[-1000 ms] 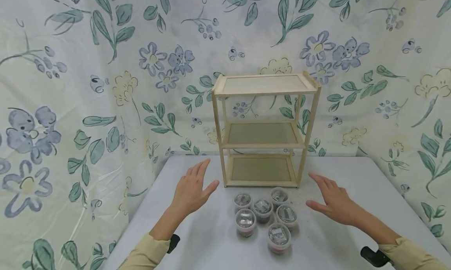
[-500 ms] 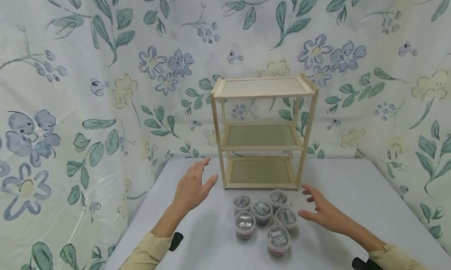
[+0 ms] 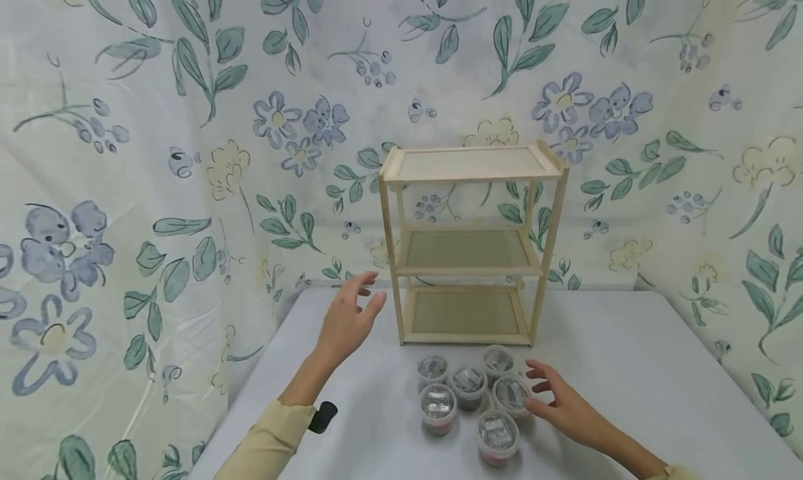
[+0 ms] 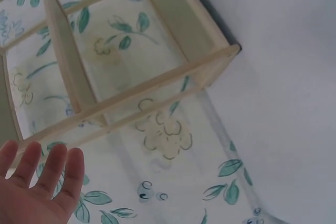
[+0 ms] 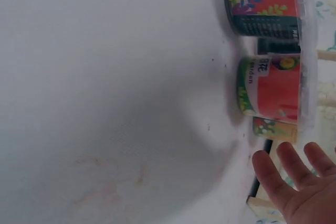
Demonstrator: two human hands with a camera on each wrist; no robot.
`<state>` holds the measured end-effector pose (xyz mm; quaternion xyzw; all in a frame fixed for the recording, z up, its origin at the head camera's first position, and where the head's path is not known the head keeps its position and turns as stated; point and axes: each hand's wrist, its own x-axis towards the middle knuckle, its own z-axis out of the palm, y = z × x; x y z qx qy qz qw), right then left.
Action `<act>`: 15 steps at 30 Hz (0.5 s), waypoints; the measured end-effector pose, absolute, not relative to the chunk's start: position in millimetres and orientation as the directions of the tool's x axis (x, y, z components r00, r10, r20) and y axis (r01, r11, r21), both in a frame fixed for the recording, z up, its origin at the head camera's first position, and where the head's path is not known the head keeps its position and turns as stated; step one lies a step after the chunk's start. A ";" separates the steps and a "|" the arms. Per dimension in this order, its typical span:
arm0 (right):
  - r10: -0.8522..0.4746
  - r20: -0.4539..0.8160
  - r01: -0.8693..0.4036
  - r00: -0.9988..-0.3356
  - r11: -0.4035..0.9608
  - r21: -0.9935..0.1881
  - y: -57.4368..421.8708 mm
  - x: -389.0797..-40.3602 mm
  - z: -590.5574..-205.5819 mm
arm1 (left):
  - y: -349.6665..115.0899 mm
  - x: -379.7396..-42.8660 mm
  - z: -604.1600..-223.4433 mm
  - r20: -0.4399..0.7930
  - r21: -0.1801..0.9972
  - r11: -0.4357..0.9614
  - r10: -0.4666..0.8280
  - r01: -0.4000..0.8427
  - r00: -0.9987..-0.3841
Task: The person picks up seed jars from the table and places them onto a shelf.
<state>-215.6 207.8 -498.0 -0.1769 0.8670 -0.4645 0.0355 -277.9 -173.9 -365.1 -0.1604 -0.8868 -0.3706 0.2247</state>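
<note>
Glossy plastic tubs (image 3: 498, 435); matt wooden rack (image 3: 469, 249).

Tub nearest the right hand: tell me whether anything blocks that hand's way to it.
Nothing visible stands between the right hand and the nearest tub. In the head view, the thumb meets the tub's edge; I cannot tell if they touch. The middle tub sits on the far side, out of the way.

Table (image 3: 627, 368): white, its back edge by a floral curtain (image 3: 433, 41).
Rack (image 3: 467, 272): three-tiered, pale wood, upright near that back edge.
Tubs (image 3: 468, 381): six, lidded, clustered before the rack.
Left hand (image 3: 347, 320): beside the rack, toward the table's left edge.
Right hand (image 3: 567, 409): fingers bent at the rightmost tub (image 3: 511, 393), contact unclear.
</note>
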 end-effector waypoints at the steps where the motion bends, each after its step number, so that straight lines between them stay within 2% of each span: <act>1: -0.337 0.098 -0.266 -0.937 0.501 -0.824 207.7 -215.7 -498.6 | -173.3 -280.1 -362.5 0.520 0.593 0.666 0.112 0.452 -0.847; 15: -0.411 0.050 -0.229 -0.910 0.401 -0.887 213.9 -214.3 -512.2 | -171.2 -303.0 -342.5 0.563 0.664 0.558 0.065 0.498 -0.824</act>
